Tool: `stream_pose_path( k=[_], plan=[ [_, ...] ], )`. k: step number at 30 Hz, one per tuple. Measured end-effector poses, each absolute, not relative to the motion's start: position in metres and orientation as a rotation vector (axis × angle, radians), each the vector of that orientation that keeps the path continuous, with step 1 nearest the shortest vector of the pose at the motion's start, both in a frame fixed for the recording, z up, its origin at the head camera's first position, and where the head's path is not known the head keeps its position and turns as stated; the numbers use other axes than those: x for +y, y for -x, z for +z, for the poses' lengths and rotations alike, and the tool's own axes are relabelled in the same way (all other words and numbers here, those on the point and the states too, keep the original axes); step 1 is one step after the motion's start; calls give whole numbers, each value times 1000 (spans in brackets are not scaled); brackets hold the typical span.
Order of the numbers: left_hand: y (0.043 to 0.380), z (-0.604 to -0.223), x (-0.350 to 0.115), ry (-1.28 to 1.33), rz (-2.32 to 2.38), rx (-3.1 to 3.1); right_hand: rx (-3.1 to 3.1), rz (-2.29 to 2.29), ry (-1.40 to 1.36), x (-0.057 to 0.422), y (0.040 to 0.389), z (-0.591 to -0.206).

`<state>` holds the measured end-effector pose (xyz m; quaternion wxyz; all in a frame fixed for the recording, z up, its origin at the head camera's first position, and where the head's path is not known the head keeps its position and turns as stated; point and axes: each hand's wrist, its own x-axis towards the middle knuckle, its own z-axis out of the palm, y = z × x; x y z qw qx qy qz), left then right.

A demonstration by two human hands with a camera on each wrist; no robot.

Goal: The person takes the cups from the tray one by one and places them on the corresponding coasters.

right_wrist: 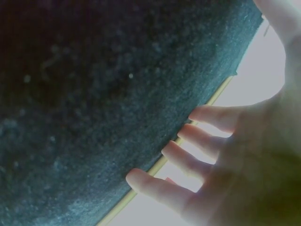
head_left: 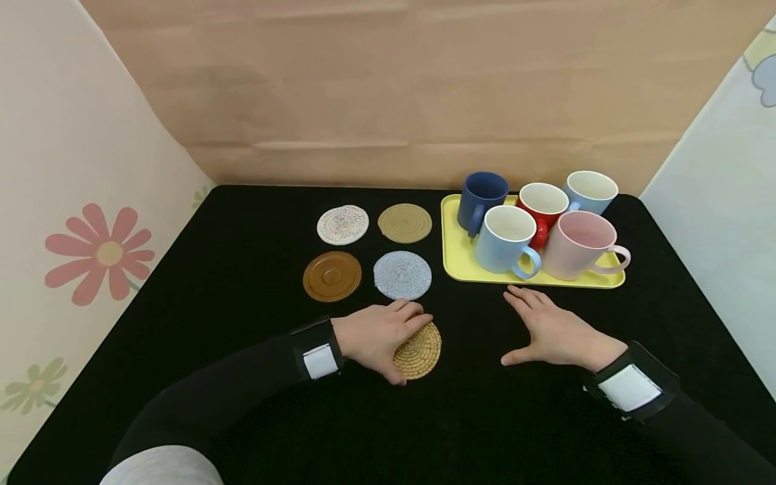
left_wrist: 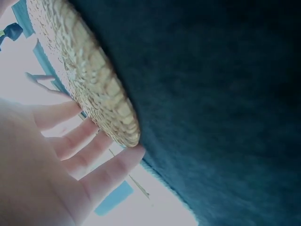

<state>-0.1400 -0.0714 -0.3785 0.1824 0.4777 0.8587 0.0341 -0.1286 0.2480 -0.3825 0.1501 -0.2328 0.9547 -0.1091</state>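
A round woven straw coaster (head_left: 422, 351) lies on the black tabletop in the near middle. My left hand (head_left: 380, 337) holds it by the edge from the left, fingers along its far side and thumb at the near side. In the left wrist view, fingertips touch the rim of the straw coaster (left_wrist: 94, 80). My right hand (head_left: 554, 330) hovers over the cloth with thumb and fingers spread, holding nothing. It is just in front of the yellow tray (head_left: 455, 266). In the right wrist view, the fingers (right_wrist: 160, 190) appear across the line of the tray's edge.
On the tray stand a dark blue mug (head_left: 469, 202), a red mug (head_left: 526, 209), a pink mug (head_left: 564, 249) and light blue mugs (head_left: 500, 246). Left of it lie a speckled white coaster (head_left: 342, 224), a tan one (head_left: 405, 223), a brown one (head_left: 331, 276) and a pale blue one (head_left: 403, 275).
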Motion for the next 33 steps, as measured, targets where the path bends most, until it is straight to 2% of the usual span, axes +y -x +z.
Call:
stream_pose_path(
  k=[33],
  plan=[
    [113, -381, -164, -1047, 328, 2554, 2734, -335, 708, 250, 129, -381]
  ],
)
